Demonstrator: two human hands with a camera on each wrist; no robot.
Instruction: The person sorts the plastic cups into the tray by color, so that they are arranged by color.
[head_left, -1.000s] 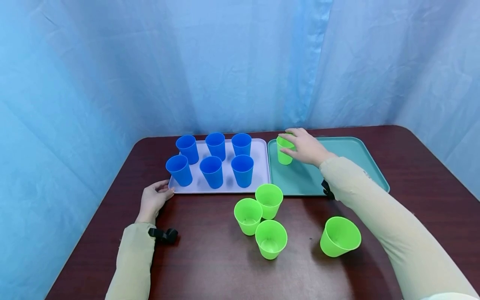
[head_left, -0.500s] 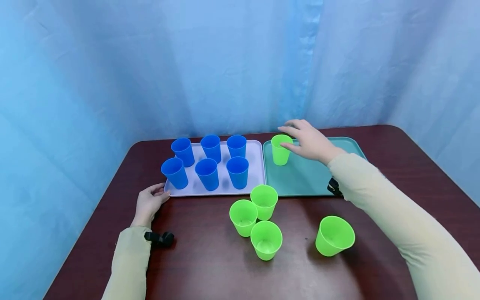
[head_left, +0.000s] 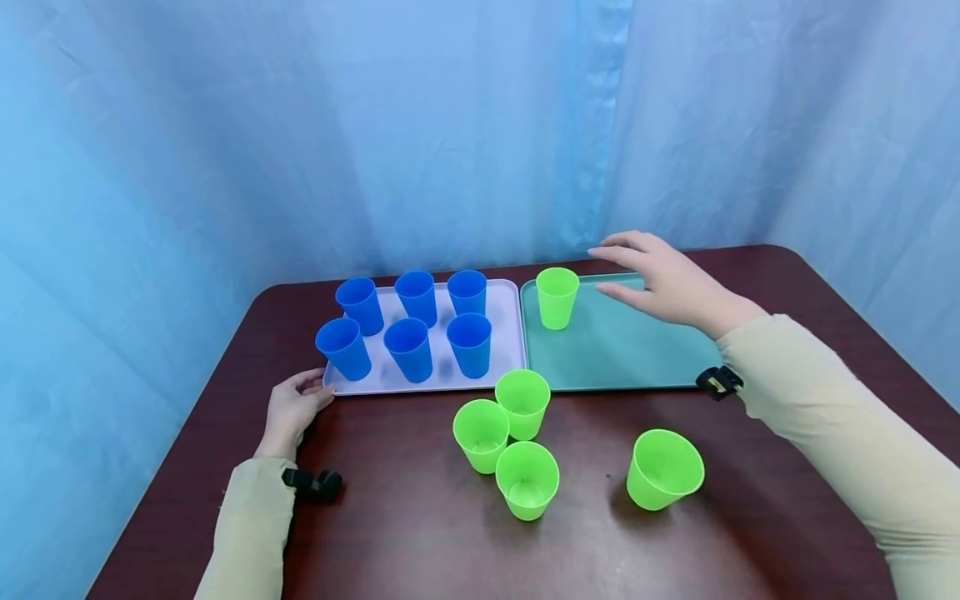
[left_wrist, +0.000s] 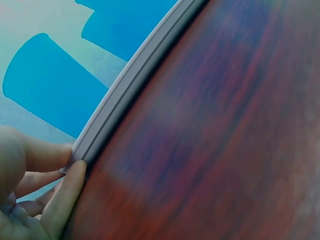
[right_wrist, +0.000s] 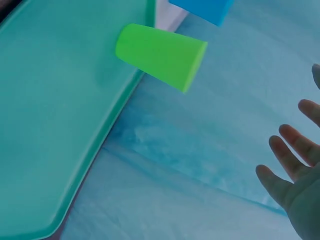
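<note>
Dark wood-look table (head_left: 420, 542) fills the near part of the head view, w/ both sleeves coming in from the bottom corners. Taking the teal tray (head_left: 645, 367) as landmark: nearest the person, in front of it and apart from it, sits a lone green cup (head_left: 663, 469), tilted. In front of the teal tray's left corner stands a cluster of three green cups (head_left: 504, 437), upright, mouths up, packed close together.

Left hand (head_left: 291, 410) lies on the table well left of the teal tray, at the near-left corner of the white tray (head_left: 504, 333). Wrist view shows its thumb and fingertips (left_wrist: 65, 192) pinching that white tray's edge (left_wrist: 125, 90); fingers curled on the rim, so the grip is on the white tray.

White tray sits just left of the teal tray, edges nearly touching, and carries six blue cups (head_left: 408, 321) in two rows of three, all upright.

On the teal tray itself, at its far-left corner, stands one green cup on the tray (head_left: 557, 297), upright, mouth up; the right wrist view shows it too (right_wrist: 160, 55), close to the rim.

Right hand (head_left: 663, 279) hovers over the far middle of the teal tray, right of that cup and clear of it. Fingers (right_wrist: 287, 152) are spread and nearly straight, palm empty, holding nothing.

Blue curtain (head_left: 450, 125) hangs behind the teal tray, past the table's far edge.
</note>
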